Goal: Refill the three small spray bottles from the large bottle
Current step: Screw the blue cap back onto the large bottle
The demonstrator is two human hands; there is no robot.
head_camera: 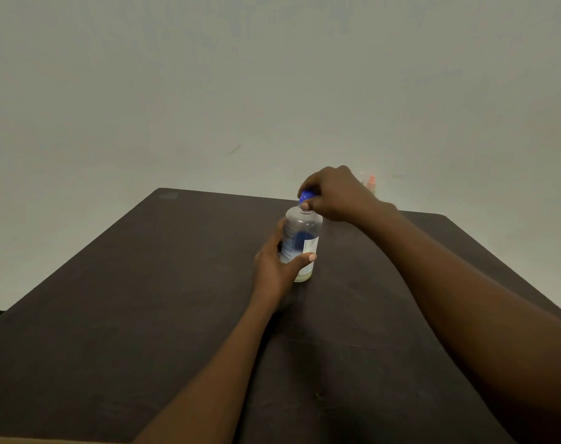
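- The dark brown tabletop fills the lower half of the view and meets a pale grey-green wall at its far edge.
- The left hand comes up from below centre and grips the lower body of the large bottle, thumb across the near side and fingers curled round the far side.
- The large bottle is clear plastic with a blue and white label. It stands near the middle of the tabletop, slightly right of centre, base down and leaning a little.
- The blue cap sits at the bottle's neck; I cannot tell whether it is screwed on or lifted free.
- The right hand reaches in from the right and pinches the blue cap from above with curled fingers.
- A small spray bottle with an orange top shows just behind the right hand at the far edge, blurred and mostly hidden.
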